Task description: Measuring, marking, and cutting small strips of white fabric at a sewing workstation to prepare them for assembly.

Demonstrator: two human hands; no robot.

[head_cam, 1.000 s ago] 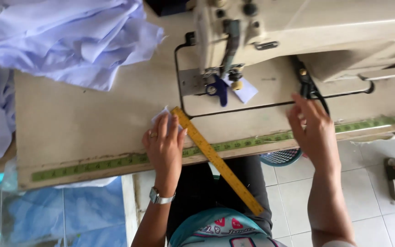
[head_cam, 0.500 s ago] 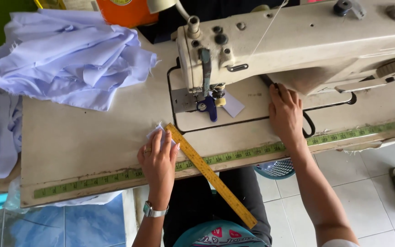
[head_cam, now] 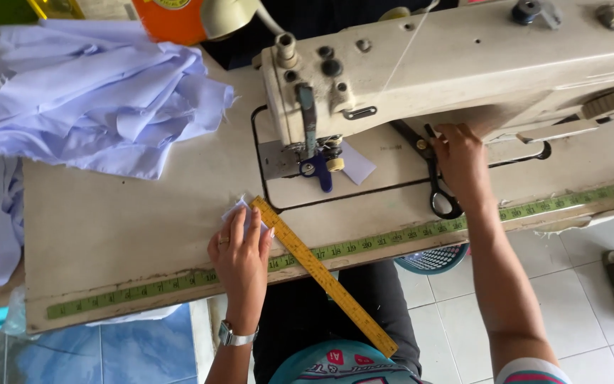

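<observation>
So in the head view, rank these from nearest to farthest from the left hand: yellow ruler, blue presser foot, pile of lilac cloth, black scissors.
From the left hand:
1. Yellow ruler, touching the hand's right edge.
2. Blue presser foot, up and right, under the machine head.
3. Pile of lilac cloth, at the table's far left, and black scissors, far right by the right hand: too close to call.

Bare table [head_cam: 129, 235] lies open between fabric heap [head_cam: 101, 92] and sewing machine [head_cam: 463, 64].

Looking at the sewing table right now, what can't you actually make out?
Head view only:
- Small fabric piece: mostly under the left hand.
- Scissors: blades partly covered by the right hand; grip unclear.
- Needle area beneath the sewing machine head: too small.
- Orange container: cut off at top edge.
</observation>
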